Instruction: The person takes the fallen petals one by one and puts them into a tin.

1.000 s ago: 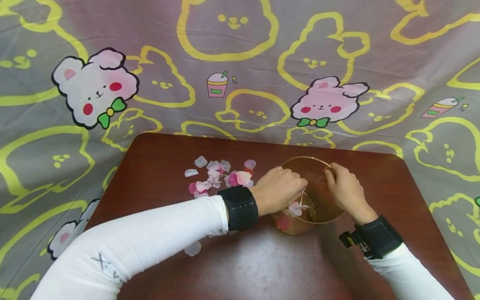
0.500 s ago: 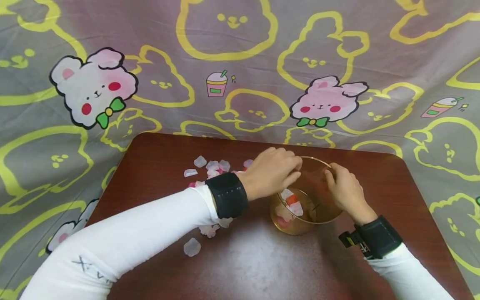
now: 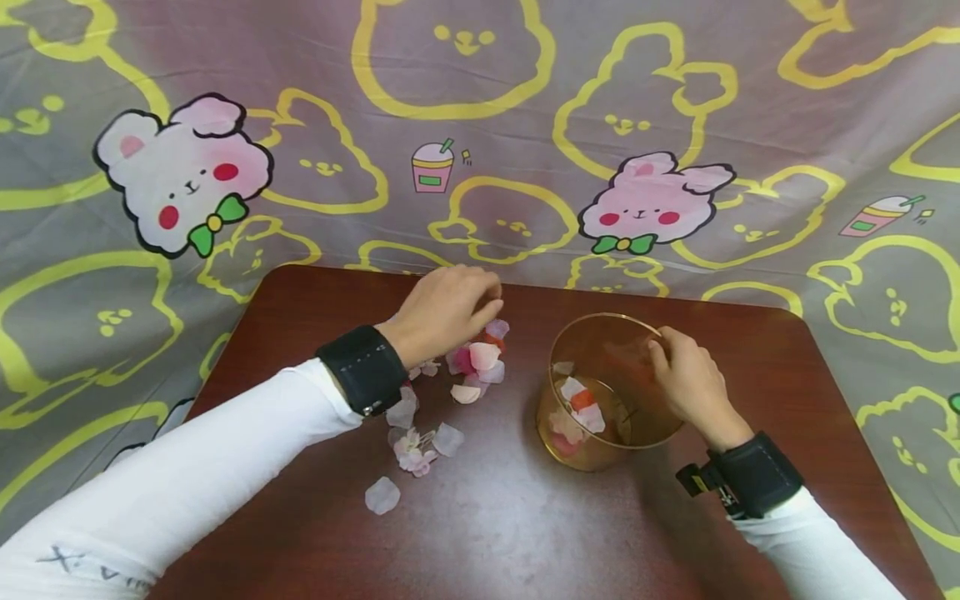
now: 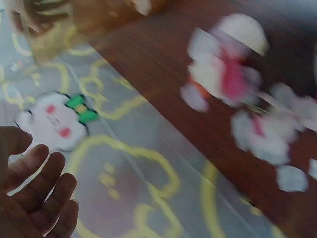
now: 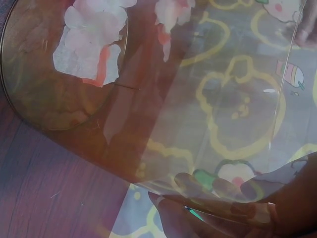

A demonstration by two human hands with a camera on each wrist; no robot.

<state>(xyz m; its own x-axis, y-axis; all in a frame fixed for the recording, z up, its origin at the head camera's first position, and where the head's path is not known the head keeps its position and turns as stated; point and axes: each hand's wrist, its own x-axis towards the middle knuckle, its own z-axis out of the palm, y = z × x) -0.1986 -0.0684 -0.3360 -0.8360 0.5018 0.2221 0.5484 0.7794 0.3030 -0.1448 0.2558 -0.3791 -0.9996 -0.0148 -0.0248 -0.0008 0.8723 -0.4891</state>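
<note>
My right hand (image 3: 693,379) grips the far-right rim of a clear amber bucket (image 3: 596,460), thumb inside the wall. White, pink and orange petals (image 3: 581,402) lie at the bottom of the bucket; the right wrist view shows these petals (image 5: 91,29) through the clear wall. Over the far part of a loose heap of artificial petals (image 3: 480,358), my left hand (image 3: 442,312) hovers with fingers loosely bent. In the left wrist view the left hand (image 4: 42,193) has nothing in it. Part of the heap is hidden behind this hand and its wristband.
Nearer the front lie a small cluster of petals (image 3: 414,454) and a single white petal (image 3: 382,496). All stands on a dark brown table (image 3: 495,533). Behind it hangs a grey cloth (image 3: 517,150) with cartoon prints.
My left hand has come out of the bucket and moved left over the petal heap, leaving white and orange petals in the bucket. The right hand stays on the rim.
</note>
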